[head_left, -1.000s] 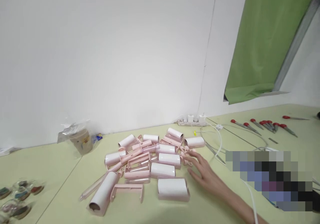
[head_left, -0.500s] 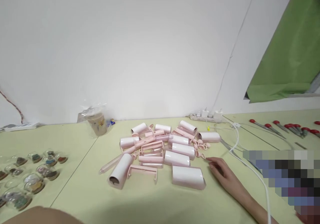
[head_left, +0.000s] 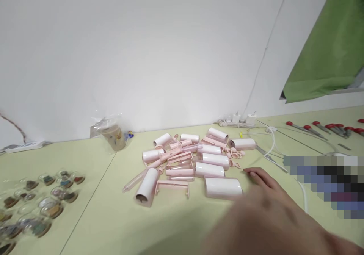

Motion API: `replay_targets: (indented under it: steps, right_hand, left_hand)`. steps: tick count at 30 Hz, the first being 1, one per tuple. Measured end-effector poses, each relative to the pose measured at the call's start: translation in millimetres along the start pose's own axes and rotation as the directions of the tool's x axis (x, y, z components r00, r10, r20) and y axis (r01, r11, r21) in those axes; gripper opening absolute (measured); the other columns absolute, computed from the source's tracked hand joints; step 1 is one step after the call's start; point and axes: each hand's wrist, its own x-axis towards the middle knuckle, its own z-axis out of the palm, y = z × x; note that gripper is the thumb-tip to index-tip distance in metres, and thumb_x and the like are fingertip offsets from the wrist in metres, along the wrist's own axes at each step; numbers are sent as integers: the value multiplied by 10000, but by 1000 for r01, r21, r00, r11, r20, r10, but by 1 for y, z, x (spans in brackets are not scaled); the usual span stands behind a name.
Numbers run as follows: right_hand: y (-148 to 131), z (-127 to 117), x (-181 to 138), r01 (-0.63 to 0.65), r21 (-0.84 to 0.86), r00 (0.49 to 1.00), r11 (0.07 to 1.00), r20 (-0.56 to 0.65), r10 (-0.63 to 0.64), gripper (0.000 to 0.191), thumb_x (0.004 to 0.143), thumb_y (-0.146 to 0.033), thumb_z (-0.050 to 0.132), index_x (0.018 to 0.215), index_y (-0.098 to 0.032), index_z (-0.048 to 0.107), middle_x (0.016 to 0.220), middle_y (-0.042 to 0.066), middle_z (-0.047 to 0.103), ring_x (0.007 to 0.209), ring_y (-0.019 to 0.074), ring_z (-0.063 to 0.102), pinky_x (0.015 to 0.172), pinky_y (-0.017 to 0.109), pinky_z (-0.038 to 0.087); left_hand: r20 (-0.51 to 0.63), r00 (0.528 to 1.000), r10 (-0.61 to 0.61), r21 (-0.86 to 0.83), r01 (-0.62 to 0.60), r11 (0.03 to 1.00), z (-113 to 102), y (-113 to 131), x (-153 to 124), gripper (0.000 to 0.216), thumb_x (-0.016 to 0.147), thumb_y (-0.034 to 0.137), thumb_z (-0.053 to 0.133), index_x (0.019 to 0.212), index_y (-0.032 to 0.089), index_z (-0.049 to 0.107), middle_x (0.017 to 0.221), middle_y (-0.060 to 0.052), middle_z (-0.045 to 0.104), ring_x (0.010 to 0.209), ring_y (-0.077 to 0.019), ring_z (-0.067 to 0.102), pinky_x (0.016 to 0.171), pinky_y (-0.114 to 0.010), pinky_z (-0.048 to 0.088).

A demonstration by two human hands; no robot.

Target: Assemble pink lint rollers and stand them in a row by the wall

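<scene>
My right hand point(head_left: 263, 177) rests on the table with its fingers stretched toward small pink loop-shaped parts point(head_left: 234, 164); its fingertips are close beside the nearest one. Nothing shows in these fingers. A large blurred hand, which looks like my left point(head_left: 250, 228), is close to the camera and overlaps my right forearm. Motion smears its fingers. In front lie several white rolls in clear pinkish covers, such as the nearest roll point(head_left: 223, 187). Among them are pink U-shaped frames point(head_left: 172, 185) and pink rods point(head_left: 135, 180).
Small glass domes point(head_left: 40, 226) stand at left. A bagged cup point(head_left: 113, 135) is against the wall. A power strip point(head_left: 237, 123) with white cables point(head_left: 301, 194) lies behind at right. Red-ended tools point(head_left: 308, 128) are at far right, beyond a pixelated patch.
A blurred hand has come across the lower right, in front of my right forearm. The skin-coloured shape at the lower left is gone. The view has shifted slightly; the rolls stay in place.
</scene>
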Motion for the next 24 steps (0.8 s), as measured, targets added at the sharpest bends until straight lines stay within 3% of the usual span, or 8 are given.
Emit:
replay_targets:
  steps: [2, 4, 7, 10, 13, 16, 20, 24]
  right_hand:
    - [1, 1, 0, -13, 12, 1000, 1000, -5, 13, 346, 825, -515, 385, 928, -242, 572, 1001, 85, 590, 977, 275, 536, 872, 390, 414]
    - [3, 1, -1, -7, 14, 1000, 1000, 1, 7, 353, 815, -523, 396, 944, -242, 566, 992, 82, 588, 964, 271, 539, 869, 402, 414]
    - [-2, 0, -2, 48, 8, 999, 999, -1, -48, 360, 819, -526, 383, 946, -239, 558, 979, 82, 570, 960, 261, 528, 882, 413, 398]
    - [-22, -2, -1, 180, -5, 983, 984, 46, -180, 303, 835, -487, 382, 868, -239, 553, 1018, 83, 543, 1022, 250, 490, 899, 381, 384]
    - [-50, -1, 0, 388, -71, 876, 919, 339, -343, 187, 782, -409, 530, 751, -228, 495, 1092, 72, 511, 1037, 249, 467, 850, 347, 405]
    - [-66, 4, 1, 515, -170, 763, 840, 538, -359, 240, 694, -344, 630, 807, -222, 457, 974, 65, 548, 872, 245, 515, 727, 342, 425]
    - [-63, 6, 1, 518, -223, 768, 826, 547, -334, 234, 721, -241, 548, 914, -227, 418, 882, 39, 543, 798, 228, 521, 677, 327, 404]
    - [-54, -2, 1, 481, -155, 765, 863, 555, -326, 230, 730, -241, 530, 919, -240, 400, 920, 35, 529, 823, 226, 510, 692, 321, 390]
  left_hand:
    - [-16, 998, 54, 215, -49, 975, -8, -14, 10, 205, 834, 360, 466, 892, 215, 599, 898, -71, 604, 896, -242, 539, 812, -416, 436]
    - [-87, 996, 30, 382, 6, 924, -7, -40, 17, 235, 836, 336, 469, 970, 172, 571, 967, -86, 574, 923, -255, 517, 822, -402, 426]
    - [-82, 978, -193, 327, 209, 922, 11, -83, 15, 371, 781, 337, 545, 1092, 142, 498, 1078, -115, 518, 1012, -293, 459, 855, -422, 403]
    - [-65, 959, -277, 200, 284, 938, 35, -107, 7, 568, 736, 325, 578, 1240, 150, 383, 1229, -134, 429, 1132, -310, 374, 940, -425, 340]
    - [-67, 953, -295, 148, 302, 942, 54, -115, 4, 680, 724, 303, 573, 1319, 139, 288, 1339, -145, 332, 1210, -322, 299, 1010, -441, 252]
    - [-140, 948, -287, 115, 303, 946, 63, -117, 5, 643, 734, 283, 550, 1316, 188, 296, 1337, -121, 349, 1204, -309, 324, 1004, -433, 263]
    - [-254, 936, -244, -23, 246, 969, 71, -114, 5, 539, 750, 290, 549, 1249, 286, 346, 1246, -37, 447, 1154, -227, 389, 982, -341, 307]
    - [-255, 926, -280, -161, 244, 956, 79, -110, 8, 587, 717, 297, 598, 1240, 273, 333, 1279, -29, 390, 1192, -202, 348, 1001, -299, 283]
